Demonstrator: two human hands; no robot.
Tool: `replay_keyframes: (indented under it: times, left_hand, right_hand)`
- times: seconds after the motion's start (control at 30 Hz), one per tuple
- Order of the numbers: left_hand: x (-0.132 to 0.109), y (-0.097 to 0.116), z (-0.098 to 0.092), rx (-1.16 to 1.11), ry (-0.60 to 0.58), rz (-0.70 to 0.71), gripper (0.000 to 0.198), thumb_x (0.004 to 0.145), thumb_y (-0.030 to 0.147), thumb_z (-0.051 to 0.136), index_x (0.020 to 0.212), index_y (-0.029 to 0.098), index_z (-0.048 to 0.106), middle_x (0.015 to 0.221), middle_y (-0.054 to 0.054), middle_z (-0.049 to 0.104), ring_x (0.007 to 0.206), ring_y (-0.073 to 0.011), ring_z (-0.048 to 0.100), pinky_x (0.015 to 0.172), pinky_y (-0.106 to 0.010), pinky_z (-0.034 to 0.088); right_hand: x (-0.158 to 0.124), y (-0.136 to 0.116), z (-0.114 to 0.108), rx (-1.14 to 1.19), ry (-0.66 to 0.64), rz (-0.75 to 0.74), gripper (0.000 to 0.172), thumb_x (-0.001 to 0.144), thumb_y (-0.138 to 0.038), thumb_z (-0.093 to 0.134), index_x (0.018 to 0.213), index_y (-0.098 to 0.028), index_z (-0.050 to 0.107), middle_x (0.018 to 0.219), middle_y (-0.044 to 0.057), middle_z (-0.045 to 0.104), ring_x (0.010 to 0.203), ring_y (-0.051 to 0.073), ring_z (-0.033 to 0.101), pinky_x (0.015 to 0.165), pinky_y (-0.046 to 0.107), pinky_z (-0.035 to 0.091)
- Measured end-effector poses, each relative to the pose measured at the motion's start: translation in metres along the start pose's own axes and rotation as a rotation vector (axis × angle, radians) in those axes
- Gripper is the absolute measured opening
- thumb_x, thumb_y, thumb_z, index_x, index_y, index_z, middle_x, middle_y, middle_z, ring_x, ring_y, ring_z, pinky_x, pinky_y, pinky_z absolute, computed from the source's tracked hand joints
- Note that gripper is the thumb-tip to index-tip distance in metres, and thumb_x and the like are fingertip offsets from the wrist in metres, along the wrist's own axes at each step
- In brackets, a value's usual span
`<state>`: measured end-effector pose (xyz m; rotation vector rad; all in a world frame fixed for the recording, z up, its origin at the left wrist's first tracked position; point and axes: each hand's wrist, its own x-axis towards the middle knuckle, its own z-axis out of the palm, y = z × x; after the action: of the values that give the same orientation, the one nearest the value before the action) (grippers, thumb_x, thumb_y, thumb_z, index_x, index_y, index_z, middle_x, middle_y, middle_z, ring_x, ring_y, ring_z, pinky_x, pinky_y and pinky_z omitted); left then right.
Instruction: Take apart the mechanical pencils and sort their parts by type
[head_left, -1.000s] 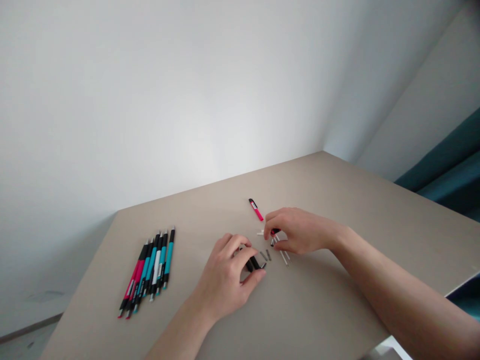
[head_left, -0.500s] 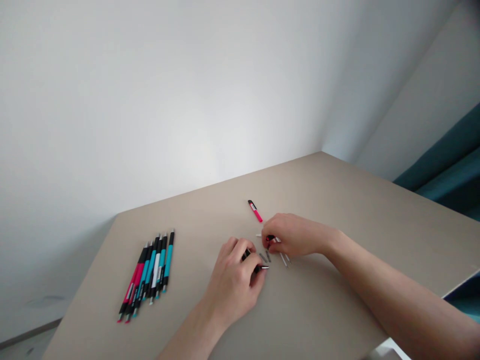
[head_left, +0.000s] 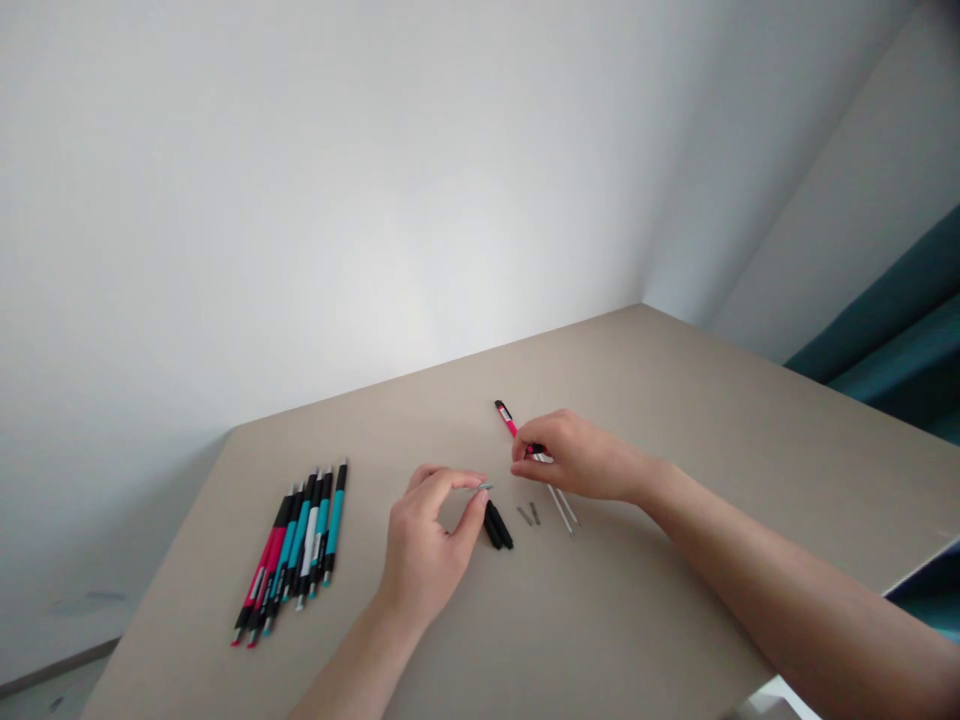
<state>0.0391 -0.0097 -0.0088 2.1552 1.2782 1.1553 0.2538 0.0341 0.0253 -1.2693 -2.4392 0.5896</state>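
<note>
My left hand (head_left: 427, 540) pinches a small grey metal piece (head_left: 484, 487) between thumb and forefinger, lifted just above the table. Right of it lie two black pen grips (head_left: 496, 525) and small grey springs (head_left: 529, 514). My right hand (head_left: 574, 455) is closed on a small black-and-white pen part at its fingertips, touching the near end of a pink pen barrel (head_left: 508, 417). Two thin white refills (head_left: 564, 510) lie just below that hand.
A row of several assembled pens (head_left: 296, 548), pink, teal, white and black, lies at the left of the beige table (head_left: 675, 400). A white wall stands behind the table. A teal curtain (head_left: 892, 340) hangs at the far right.
My left hand has lifted off the black grips and moved left with a grey piece pinched. My right hand has shifted up toward the pink barrel, uncovering the refills.
</note>
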Motion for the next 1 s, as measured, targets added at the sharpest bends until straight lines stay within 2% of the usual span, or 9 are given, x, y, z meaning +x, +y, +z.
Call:
replay_keyframes:
  times: [0.13, 0.23, 0.3, 0.43, 0.57, 0.73, 1.0]
  left_hand:
    - [0.001, -0.008, -0.008, -0.105, 0.02, -0.209, 0.009, 0.082, 0.024, 0.059, 0.086, 0.019, 0.065, 0.08, -0.002, 0.068, 0.071, -0.015, 0.059, 0.064, -0.026, 0.047]
    - [0.003, -0.012, -0.016, -0.166, -0.013, -0.279, 0.011, 0.082, 0.027, 0.058, 0.082, 0.017, 0.065, 0.073, -0.002, 0.066, 0.067, -0.0148, 0.059, 0.06, -0.024, 0.045]
    - [0.004, -0.012, -0.02, -0.118, -0.066, -0.299, 0.014, 0.081, 0.028, 0.058, 0.08, 0.018, 0.066, 0.067, 0.0, 0.064, 0.062, -0.0143, 0.057, 0.057, -0.024, 0.042]
    - [0.004, -0.009, -0.021, 0.037, -0.184, -0.371, 0.016, 0.08, 0.029, 0.056, 0.078, 0.02, 0.069, 0.062, 0.001, 0.063, 0.058, -0.0147, 0.054, 0.056, -0.025, 0.04]
    - [0.003, -0.008, -0.02, 0.155, -0.221, -0.412, 0.014, 0.078, 0.03, 0.057, 0.076, 0.021, 0.068, 0.071, -0.001, 0.069, 0.065, -0.0172, 0.059, 0.062, -0.027, 0.042]
    - [0.002, -0.012, -0.022, 0.225, -0.267, -0.433, 0.014, 0.078, 0.029, 0.058, 0.072, 0.021, 0.067, 0.075, -0.004, 0.07, 0.071, -0.0196, 0.063, 0.066, -0.029, 0.042]
    - [0.003, -0.004, -0.024, 0.294, -0.347, -0.465, 0.013, 0.077, 0.023, 0.059, 0.067, 0.018, 0.067, 0.067, -0.004, 0.069, 0.065, -0.0183, 0.061, 0.061, -0.027, 0.039]
  right_hand:
    - [0.001, -0.005, 0.0, 0.072, 0.091, 0.064, 0.013, 0.081, -0.026, 0.06, 0.078, -0.017, 0.07, 0.075, 0.002, 0.069, 0.068, 0.012, 0.06, 0.063, 0.02, 0.039]
    - [0.001, -0.014, 0.007, 0.122, 0.151, 0.111, 0.013, 0.08, -0.026, 0.06, 0.078, -0.018, 0.07, 0.074, 0.002, 0.07, 0.066, 0.012, 0.06, 0.062, 0.02, 0.04]
    - [0.001, -0.022, 0.015, 0.158, 0.178, 0.111, 0.012, 0.081, -0.026, 0.06, 0.081, -0.019, 0.07, 0.076, 0.001, 0.071, 0.067, 0.012, 0.061, 0.063, 0.02, 0.041]
    - [0.0, -0.037, 0.034, 0.194, 0.157, 0.054, 0.013, 0.082, -0.025, 0.059, 0.079, -0.02, 0.069, 0.076, 0.0, 0.071, 0.069, 0.011, 0.062, 0.066, 0.02, 0.042]
    - [0.001, -0.046, 0.048, 0.14, 0.124, 0.042, 0.013, 0.082, -0.025, 0.058, 0.078, -0.019, 0.069, 0.073, 0.001, 0.07, 0.066, 0.012, 0.061, 0.063, 0.021, 0.041]
    - [0.002, -0.053, 0.054, -0.014, 0.078, 0.008, 0.013, 0.082, -0.026, 0.059, 0.077, -0.019, 0.068, 0.073, 0.003, 0.07, 0.072, 0.015, 0.062, 0.065, 0.023, 0.039]
    - [0.005, -0.057, 0.059, -0.188, 0.04, -0.064, 0.015, 0.084, -0.027, 0.056, 0.078, -0.019, 0.067, 0.075, 0.003, 0.068, 0.073, 0.016, 0.059, 0.06, 0.026, 0.034]
